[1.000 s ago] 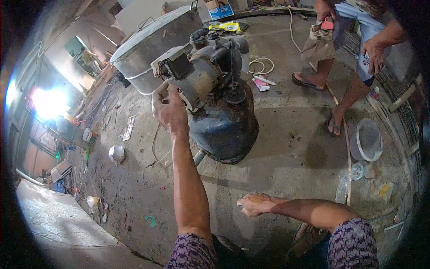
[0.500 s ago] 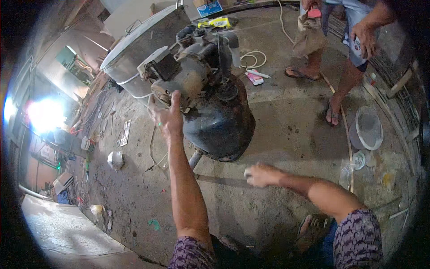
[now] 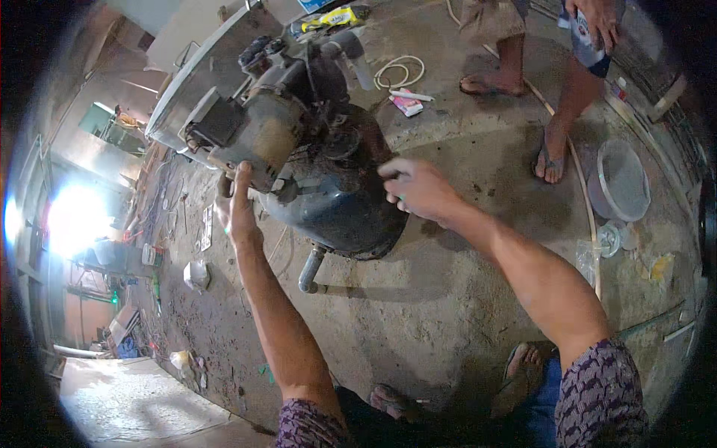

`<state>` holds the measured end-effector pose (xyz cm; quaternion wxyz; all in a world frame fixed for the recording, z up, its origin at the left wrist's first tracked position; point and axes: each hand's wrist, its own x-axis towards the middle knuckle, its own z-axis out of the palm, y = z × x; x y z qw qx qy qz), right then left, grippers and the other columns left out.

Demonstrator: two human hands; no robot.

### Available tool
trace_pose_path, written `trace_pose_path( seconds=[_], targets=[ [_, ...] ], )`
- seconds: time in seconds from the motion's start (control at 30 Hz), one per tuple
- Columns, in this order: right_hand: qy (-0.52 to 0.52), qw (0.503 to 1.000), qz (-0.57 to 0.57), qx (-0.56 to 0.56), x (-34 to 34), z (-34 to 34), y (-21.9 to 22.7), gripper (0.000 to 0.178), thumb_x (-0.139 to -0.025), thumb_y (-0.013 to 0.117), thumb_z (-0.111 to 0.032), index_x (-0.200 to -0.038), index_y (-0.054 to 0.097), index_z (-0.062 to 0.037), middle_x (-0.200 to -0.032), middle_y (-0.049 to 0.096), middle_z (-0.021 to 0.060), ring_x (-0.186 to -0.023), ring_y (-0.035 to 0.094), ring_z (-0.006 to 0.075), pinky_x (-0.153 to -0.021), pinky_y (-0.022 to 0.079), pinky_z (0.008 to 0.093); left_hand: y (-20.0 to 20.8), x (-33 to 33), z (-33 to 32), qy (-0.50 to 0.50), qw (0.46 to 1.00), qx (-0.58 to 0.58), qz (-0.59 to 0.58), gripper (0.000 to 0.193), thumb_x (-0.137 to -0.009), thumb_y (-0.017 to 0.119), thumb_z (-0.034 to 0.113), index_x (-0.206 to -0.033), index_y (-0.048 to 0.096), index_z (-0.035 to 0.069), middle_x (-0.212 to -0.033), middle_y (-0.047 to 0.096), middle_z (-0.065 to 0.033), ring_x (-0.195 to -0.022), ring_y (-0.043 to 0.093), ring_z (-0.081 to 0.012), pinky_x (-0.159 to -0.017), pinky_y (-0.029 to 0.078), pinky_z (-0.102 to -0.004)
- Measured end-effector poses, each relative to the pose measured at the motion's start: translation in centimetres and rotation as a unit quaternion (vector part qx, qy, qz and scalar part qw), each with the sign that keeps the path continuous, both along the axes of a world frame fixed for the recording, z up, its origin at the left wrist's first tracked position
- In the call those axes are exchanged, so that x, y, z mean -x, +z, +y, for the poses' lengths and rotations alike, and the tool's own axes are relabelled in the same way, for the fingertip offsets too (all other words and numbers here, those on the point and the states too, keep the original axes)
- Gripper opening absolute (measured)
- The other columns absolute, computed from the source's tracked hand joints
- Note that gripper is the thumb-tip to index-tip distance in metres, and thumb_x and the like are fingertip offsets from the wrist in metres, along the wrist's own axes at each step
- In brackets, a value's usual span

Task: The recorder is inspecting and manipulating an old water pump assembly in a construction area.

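An electric water pump [image 3: 261, 127] with a dusty motor sits on a dark, rounded pressure tank [image 3: 328, 205] on the floor in front of me. A grey pipe elbow [image 3: 310, 272] sticks out from the tank's near side. My left hand [image 3: 237, 209] is at the near left end of the motor, thumb and fingers closed round its edge. Just right of the tank, my right hand [image 3: 422, 190] is raised with its fingers curled together. It is slightly blurred, and whatever it may hold is hidden.
Another person's leg [image 3: 560, 127] and sandalled feet are at the upper right. A large metal vessel [image 3: 198, 67] stands behind the pump. Nearby are a coiled pale hose [image 3: 399, 71], a pink-and-white packet [image 3: 406, 104], a bucket [image 3: 624, 179] and a crumpled white item [image 3: 196, 275].
My right hand has moved up and away from me, to beside the tank. My left hand stays at the motor's end. The view has shifted, so the pump sits further left.
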<state>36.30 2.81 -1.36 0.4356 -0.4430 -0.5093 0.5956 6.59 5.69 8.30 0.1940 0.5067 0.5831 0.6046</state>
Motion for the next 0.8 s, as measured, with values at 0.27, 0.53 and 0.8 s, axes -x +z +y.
trace_pose_path(
  seconds=[0.27,0.53,0.8],
  targets=[
    [0.007,0.998,0.058,0.035,1.6,2.8,2.5,0.074,-0.088,0.067,-0.014,-0.153,0.032,-0.0043,-0.081,0.066,0.0092,-0.060,0.059,0.0155,-0.053,0.050,0.0313,-1.2,1.2,0.9,-0.007,1.000,-0.003,0.002,0.079,-0.086,0.075,0.047,-0.138,0.049,-0.007,-0.132,0.059,-0.0166,-0.130,0.051,-0.0267,-0.111,0.033,-0.0434],
    [0.106,0.985,0.125,0.059,0.9,4.8,2.0,0.075,-0.091,0.066,-0.020,-0.154,0.030,-0.0050,-0.079,0.063,0.0065,-0.060,0.058,0.0150,-0.050,0.050,0.0326,-1.5,1.3,0.6,-0.038,0.999,-0.028,0.015,0.067,-0.094,0.070,0.039,-0.139,0.048,-0.005,-0.132,0.057,-0.0161,-0.125,0.054,-0.0255,-0.109,0.039,-0.0446],
    [0.106,0.986,0.102,0.072,0.4,5.7,0.8,0.070,-0.091,0.065,-0.021,-0.153,0.034,-0.0045,-0.077,0.062,0.0058,-0.055,0.055,0.0133,-0.042,0.043,0.0278,-1.3,1.1,0.6,-0.032,0.998,0.018,0.045,0.069,-0.096,0.064,0.045,-0.139,0.046,-0.005,-0.133,0.055,-0.0188,-0.125,0.054,-0.0294,-0.108,0.043,-0.0462]
  ],
)
